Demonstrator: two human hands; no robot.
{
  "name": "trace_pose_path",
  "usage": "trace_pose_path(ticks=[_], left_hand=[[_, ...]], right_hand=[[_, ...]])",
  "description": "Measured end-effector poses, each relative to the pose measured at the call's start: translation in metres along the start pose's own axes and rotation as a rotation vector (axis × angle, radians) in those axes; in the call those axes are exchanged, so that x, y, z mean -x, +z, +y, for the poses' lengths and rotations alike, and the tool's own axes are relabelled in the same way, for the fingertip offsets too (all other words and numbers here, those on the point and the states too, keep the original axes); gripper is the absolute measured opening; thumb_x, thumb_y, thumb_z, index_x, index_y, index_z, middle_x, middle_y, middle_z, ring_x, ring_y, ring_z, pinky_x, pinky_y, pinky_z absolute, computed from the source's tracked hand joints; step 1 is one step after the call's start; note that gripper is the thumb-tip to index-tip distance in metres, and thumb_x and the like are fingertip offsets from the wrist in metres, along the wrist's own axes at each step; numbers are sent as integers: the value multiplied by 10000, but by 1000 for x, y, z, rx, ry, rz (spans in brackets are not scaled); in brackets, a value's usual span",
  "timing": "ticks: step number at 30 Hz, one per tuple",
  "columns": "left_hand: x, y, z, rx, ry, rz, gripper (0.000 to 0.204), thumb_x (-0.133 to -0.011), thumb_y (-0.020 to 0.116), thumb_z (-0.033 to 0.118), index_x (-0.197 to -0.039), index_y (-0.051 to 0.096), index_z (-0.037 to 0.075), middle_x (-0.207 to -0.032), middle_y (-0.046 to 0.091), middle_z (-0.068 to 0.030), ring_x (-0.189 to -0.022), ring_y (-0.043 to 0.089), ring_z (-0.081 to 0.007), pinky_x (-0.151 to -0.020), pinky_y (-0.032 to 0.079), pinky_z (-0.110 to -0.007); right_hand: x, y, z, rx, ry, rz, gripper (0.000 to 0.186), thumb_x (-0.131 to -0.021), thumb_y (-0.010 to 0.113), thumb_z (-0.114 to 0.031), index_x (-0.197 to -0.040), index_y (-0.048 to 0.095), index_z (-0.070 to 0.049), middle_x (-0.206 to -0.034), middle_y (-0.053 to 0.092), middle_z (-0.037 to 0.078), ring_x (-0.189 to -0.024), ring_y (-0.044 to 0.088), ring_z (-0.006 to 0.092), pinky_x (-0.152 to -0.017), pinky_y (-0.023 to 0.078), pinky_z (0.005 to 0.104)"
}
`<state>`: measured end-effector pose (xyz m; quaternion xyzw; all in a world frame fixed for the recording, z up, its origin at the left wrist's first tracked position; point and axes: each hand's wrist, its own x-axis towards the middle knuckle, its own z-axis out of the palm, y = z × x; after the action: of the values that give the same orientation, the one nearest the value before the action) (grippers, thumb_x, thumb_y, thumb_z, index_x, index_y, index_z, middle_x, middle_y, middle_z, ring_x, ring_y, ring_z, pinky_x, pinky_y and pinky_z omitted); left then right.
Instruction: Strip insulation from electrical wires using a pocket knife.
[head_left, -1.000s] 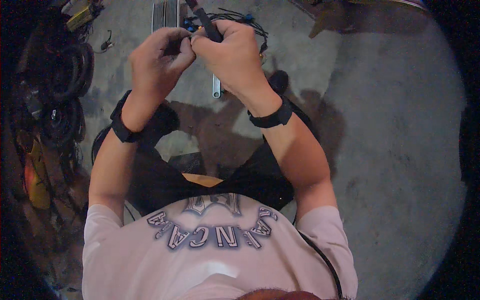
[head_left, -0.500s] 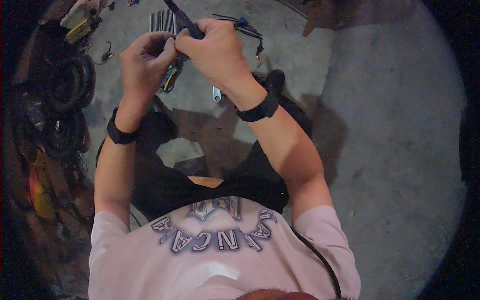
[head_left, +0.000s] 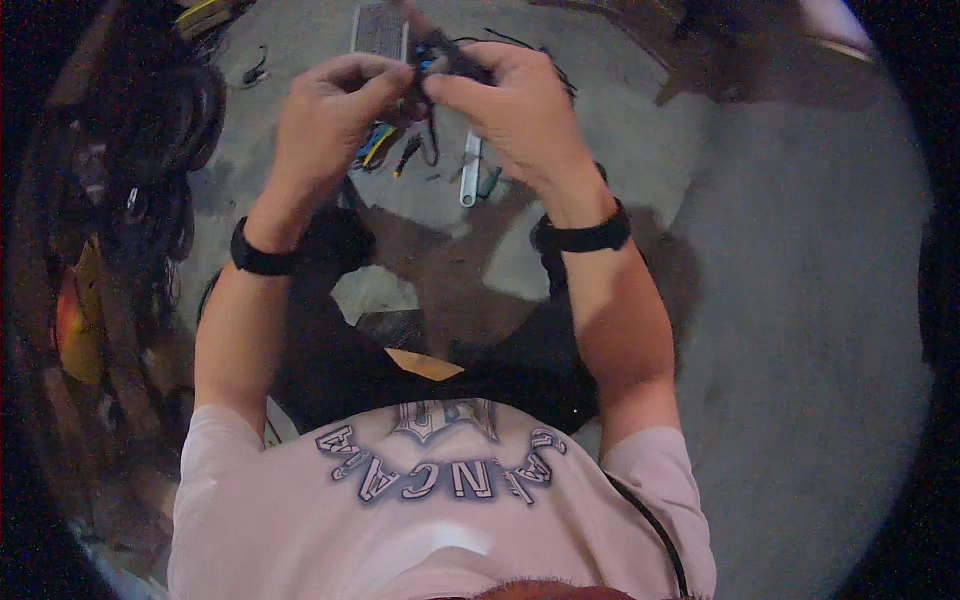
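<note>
My left hand (head_left: 340,115) is closed, thumb and fingertips pinched together on something too small and dark to make out. Close to its right, my right hand (head_left: 520,110) grips a dark, elongated thing (head_left: 455,62), blurred toward its far end, whose kind I cannot tell. Between the hands a thin black cable (head_left: 433,145) hangs in a loop. Beyond them lies a grey finned metal box (head_left: 380,30). Yellow, green and blue wires (head_left: 377,145) show under my left hand, beside a small dark connector lead (head_left: 407,155).
A silver wrench (head_left: 469,175) lies on the concrete floor (head_left: 790,330) below my right hand. Black cables (head_left: 515,42) are behind that hand. At the left are dark tyre-like rings (head_left: 190,120), a small cable piece (head_left: 257,68) and a yellow-edged object (head_left: 205,14).
Both hands have shifted right in the view and moved slightly apart. The dark elongated thing has tilted lower, and the wrench now shows more fully.
</note>
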<state>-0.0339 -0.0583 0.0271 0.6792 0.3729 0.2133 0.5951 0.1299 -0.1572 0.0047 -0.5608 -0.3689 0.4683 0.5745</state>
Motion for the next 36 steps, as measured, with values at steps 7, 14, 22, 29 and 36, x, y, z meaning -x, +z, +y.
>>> trace_pose_path(ticks=[7, 14, 22, 29, 36], left_hand=[[-7, 22, -12, 219, -62, -20, 263, -896, 659, 203, -973, 677, -48, -828, 708, -99, -758, 651, -149, -708, 513, -269], [1, 9, -31, 468, -55, -37, 239, -908, 646, 184, -990, 680, -38, -855, 704, -103, -766, 662, -157, -693, 512, -267], [14, 2, -21, 510, -143, -86, 271, -908, 651, 183, -1029, 655, -60, -902, 700, -130, -821, 689, -194, -718, 536, -273], [11, -6, -36, 602, -138, -149, 263, -903, 651, 186, -985, 650, -64, -907, 695, -132, -822, 695, -203, -739, 550, -273], [24, -4, -42, 589, -111, -184, 258, -898, 658, 193, -974, 658, -53, -914, 693, -123, -814, 697, -199, -728, 546, -271]], right_hand=[[0, -13, 5, -149, 91, 33, 206, -815, 696, -128, -940, 701, 36, -782, 668, 21, -699, 577, 83, -623, 458, 247], [1, 11, 9, -211, 134, 12, 135, -840, 688, -127, -888, 687, -1, -734, 611, -34, -619, 516, 44, -539, 386, 217], [20, 24, -8, 100, -31, 194, 217, -902, 651, -170, -993, 683, 24, -747, 632, -8, -654, 541, 66, -610, 445, 225], [50, 10, -38, 295, -62, 203, 242, -910, 637, -191, -1027, 681, 16, -771, 651, 28, -680, 574, 70, -618, 451, 229], [87, -11, -36, 710, -22, 142, 261, -873, 649, -205, -1040, 688, -8, -819, 683, 101, -721, 629, 180, -693, 484, 291]])
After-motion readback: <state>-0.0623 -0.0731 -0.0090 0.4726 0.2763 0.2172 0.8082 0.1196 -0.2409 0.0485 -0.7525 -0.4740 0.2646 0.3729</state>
